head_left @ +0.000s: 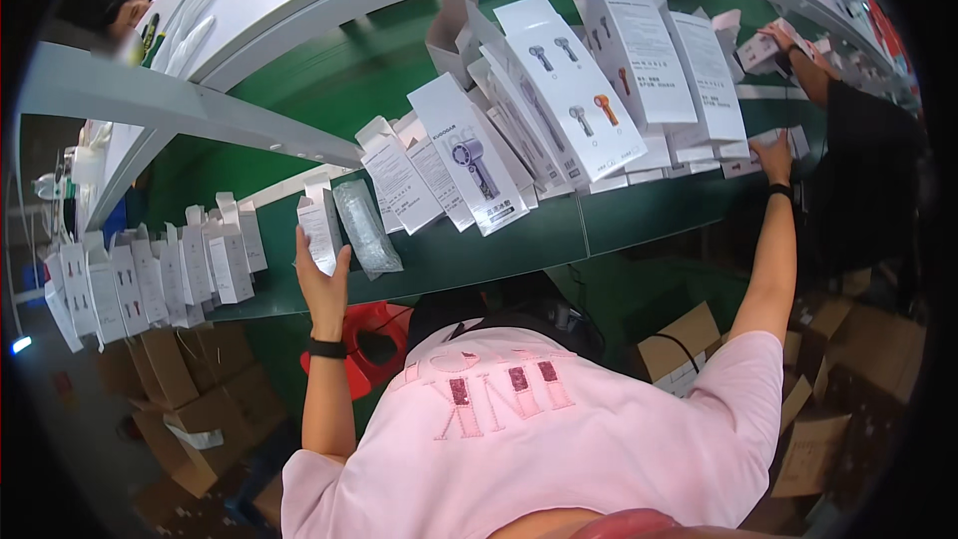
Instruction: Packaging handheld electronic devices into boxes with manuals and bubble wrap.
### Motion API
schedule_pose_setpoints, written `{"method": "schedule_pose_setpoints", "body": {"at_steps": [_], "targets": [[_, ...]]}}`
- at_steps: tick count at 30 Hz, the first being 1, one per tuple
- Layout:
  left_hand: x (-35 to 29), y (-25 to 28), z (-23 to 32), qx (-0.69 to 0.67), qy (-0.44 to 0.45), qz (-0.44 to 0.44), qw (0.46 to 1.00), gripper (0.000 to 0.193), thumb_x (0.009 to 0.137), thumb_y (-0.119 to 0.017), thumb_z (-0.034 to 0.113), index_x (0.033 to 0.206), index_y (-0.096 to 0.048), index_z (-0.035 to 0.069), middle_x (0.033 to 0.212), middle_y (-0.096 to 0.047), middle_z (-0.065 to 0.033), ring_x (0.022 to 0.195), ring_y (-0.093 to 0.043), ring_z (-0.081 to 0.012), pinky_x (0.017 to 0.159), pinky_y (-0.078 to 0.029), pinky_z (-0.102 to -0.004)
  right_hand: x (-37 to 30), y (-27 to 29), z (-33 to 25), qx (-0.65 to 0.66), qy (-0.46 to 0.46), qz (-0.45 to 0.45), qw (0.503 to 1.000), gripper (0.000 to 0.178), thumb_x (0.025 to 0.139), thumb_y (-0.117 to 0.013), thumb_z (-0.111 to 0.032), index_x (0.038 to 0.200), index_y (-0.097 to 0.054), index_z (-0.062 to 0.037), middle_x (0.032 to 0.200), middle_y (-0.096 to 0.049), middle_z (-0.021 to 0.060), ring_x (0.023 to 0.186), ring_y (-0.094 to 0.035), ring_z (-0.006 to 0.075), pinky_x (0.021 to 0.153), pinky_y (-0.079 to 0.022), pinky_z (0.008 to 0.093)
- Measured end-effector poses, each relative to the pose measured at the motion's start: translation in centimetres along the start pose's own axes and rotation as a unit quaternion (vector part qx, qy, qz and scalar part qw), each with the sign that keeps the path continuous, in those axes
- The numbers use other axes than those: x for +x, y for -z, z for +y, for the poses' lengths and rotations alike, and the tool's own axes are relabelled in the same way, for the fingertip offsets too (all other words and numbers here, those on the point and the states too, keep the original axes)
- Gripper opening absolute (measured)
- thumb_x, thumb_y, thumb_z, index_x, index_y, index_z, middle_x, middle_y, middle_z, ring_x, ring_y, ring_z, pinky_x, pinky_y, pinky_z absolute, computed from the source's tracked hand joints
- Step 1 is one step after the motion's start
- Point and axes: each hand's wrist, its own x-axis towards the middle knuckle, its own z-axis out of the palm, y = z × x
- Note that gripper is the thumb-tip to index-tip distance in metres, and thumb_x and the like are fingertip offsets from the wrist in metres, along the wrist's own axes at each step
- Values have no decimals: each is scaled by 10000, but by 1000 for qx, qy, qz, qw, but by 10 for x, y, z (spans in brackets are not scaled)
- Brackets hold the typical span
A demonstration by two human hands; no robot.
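Observation:
My left hand (324,284) is closed around the lower end of a slim white carton (318,230) with its top flaps up, thumb on one side and fingers on the other. Just right of it a bubble-wrapped item (366,230) lies on the green table. My right arm reaches far out to the right. There my right hand (772,160) has its fingers bent over a small white box (740,168) lying flat on the table; its grip is partly hidden. Between my hands stands a row of white printed cartons (467,155), several with open flaps.
More upright white cartons (165,274) line the table's left end. A white shelf frame (230,115) crosses above the table. At the right, a co-worker in black (858,150) handles boxes; another person is at upper left. Brown cardboard boxes (200,419) and a red stool (371,344) stand below.

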Motion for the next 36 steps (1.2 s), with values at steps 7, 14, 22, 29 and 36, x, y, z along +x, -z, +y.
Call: {"method": "schedule_pose_setpoints", "body": {"at_steps": [7, 14, 22, 29, 36], "targets": [[87, -2, 203, -311, -95, -219, 920, 662, 886, -655, 165, 1459, -348, 45, 1343, -510, -202, 1269, -462, -246, 1081, -315, -356, -26, 9, 4, -132, 77, 38, 988, 578, 691, -759, -419, 1012, -608, 37, 1024, -629, 262, 995, -593, 422, 859, -472, 473], [204, -115, 223, -188, -85, -326, 923, 709, 887, -631, 187, 1492, -284, 54, 1372, -484, -219, 1263, -474, -270, 1059, -346, -336, -41, 7, -5, -30, 115, 93, 989, 555, 747, -735, -328, 1143, -558, 18, 1113, -576, 210, 1040, -546, 390, 906, -446, 460], [371, -232, 87, 7, -425, -305, 852, 429, 895, -578, 144, 1296, -509, 9, 1263, -579, -155, 1104, -577, -256, 952, -444, -348, -68, 19, -18, -50, 155, 105, 981, 608, 831, -669, -318, 1291, -485, 34, 1189, -540, 237, 1109, -504, 398, 958, -428, 434], [410, -286, 50, -290, -30, -306, 906, 438, 873, -603, 166, 1278, -528, 19, 1222, -600, -157, 1117, -576, -272, 890, -478, -369, -46, 37, 30, 75, -14, -105, 992, 646, 676, -783, -297, 1170, -580, 67, 1151, -557, 250, 1132, -504, 402, 962, -438, 387], [380, -261, 52, 6, -343, -298, 891, 429, 845, -615, 181, 1252, -568, 53, 1220, -610, -175, 1130, -568, -341, 902, -468, -416, -57, 44, 4, 78, -48, -96, 991, 731, 680, -805, -385, 1212, -569, 57, 1267, -502, 322, 1200, -471, 423, 1012, -398, 420]]}}
